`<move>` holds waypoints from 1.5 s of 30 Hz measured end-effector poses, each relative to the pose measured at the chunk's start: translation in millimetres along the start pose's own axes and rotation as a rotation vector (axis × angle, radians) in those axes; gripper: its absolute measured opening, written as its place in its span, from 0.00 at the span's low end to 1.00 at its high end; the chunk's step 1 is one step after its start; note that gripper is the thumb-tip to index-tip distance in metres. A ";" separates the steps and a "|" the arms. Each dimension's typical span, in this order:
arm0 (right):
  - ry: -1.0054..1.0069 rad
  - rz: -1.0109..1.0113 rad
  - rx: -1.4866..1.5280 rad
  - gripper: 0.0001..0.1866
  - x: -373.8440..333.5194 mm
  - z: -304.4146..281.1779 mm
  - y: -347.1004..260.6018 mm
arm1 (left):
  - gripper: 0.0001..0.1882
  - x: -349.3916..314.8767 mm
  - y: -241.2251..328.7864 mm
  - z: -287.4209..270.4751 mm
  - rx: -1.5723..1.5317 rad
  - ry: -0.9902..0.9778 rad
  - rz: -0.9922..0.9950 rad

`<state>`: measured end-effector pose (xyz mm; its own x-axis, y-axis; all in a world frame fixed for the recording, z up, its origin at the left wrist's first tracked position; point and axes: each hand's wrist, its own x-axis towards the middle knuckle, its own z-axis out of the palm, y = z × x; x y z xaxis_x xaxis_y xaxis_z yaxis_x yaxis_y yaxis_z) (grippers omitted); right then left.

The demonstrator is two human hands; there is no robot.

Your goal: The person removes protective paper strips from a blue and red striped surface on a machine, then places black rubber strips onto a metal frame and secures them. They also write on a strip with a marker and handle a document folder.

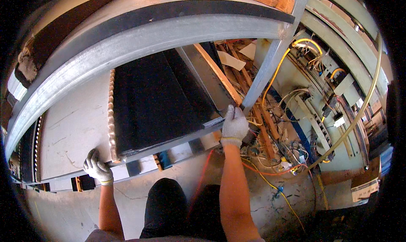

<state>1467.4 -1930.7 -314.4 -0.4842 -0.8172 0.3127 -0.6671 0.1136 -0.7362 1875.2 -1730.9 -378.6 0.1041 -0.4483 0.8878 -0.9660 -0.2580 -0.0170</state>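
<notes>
Both my hands wear pale knitted gloves at the front edge of a metal rack. My left hand (98,166) has its fingers curled over the edge of a grey panel (78,123). Just right of it ends a scalloped wooden strip (111,115), running back between that panel and a black panel (158,100). My right hand (235,125) is closed at the near end of a narrow wooden strip (218,72), by the black panel's right front corner and the rack's upright post (270,68). Its fingertips are partly hidden.
A thick metal beam (169,32) crosses above the panels. Wood scraps (258,119) and tangled cables litter the floor at right, beside a pale machine (334,98) with exposed wiring. A yellow hose (359,115) curves past it. More panels lie on a lower level.
</notes>
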 end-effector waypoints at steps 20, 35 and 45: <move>-0.247 -0.191 0.315 0.14 -38.0 22.0 39.2 | 0.17 -5.5 -7.8 -11.5 0.073 -0.211 -0.078; -0.322 0.557 -0.333 0.11 -283.5 -287.5 131.5 | 0.28 33.4 -79.8 -37.8 -0.005 -1.154 -0.185; -1.227 0.708 -1.213 0.10 -779.2 -572.2 -50.5 | 0.26 161.6 -3.3 -328.2 -0.471 -1.506 0.682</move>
<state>1554.4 -976.4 -177.5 -0.5581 -0.2810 -0.7807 -0.8054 0.4096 0.4283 1817.5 -1521.5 -84.0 -0.4758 -0.7799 -0.4067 -0.8791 0.4364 0.1917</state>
